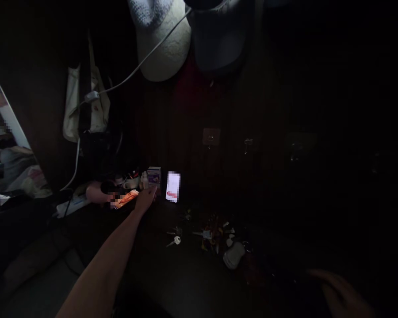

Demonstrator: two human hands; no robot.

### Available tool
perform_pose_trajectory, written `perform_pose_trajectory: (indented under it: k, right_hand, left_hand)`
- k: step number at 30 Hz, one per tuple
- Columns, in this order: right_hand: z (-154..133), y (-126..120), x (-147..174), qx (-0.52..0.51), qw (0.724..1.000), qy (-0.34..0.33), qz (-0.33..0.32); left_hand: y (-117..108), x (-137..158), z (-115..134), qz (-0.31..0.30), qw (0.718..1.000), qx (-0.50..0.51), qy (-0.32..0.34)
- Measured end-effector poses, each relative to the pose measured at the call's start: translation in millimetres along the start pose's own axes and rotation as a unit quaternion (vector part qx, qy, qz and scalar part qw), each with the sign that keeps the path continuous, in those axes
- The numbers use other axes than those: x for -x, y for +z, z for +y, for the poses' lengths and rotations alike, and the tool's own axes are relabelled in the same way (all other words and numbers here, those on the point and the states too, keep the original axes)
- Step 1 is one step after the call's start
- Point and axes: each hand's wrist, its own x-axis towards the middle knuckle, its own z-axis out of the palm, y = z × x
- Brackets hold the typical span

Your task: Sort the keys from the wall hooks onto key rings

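Observation:
My left hand (146,199) reaches out over the dark surface, its fingers curled at the foot of a small white and purple box (154,176). What the fingers hold, if anything, is hidden. Small white bottles (143,180) stand just behind the hand. Left of it lies a phone with a lit orange screen (128,198). Another phone, its screen bright white (173,187), leans upright to the right of the box. At the lower right, my right hand (343,289) is dim and blurred, fingers stretched out, with nothing visible in it.
Loose keys (176,240), a bunch of keys and trinkets (212,234) and a pale rounded case (234,255) lie mid-surface. A pink rounded object (97,192) and a white power strip (72,206) sit left. Caps (164,53), a bag (73,106) and a cable (146,57) hang above.

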Motion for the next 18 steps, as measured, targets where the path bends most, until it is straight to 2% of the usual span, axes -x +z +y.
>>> perform_pose_trajectory:
  k: [4,9,18]
  right_hand:
    - [-13.9,-4.7,-0.8,-0.019,1.0,-0.004,0.003]
    - [-17.9,-2.8,-0.8,-0.05,0.999,-0.007,0.005]
    - [-26.0,-3.8,6.6,-0.082,0.997,-0.01,0.001]
  left_hand:
    - [3.5,21.3,13.8,-0.014,0.999,0.005,0.029]
    - [16.8,51.6,39.5,-0.028,0.997,0.001,0.066]
    - [80.1,130.5,103.1,-0.08,0.988,0.049,0.125]
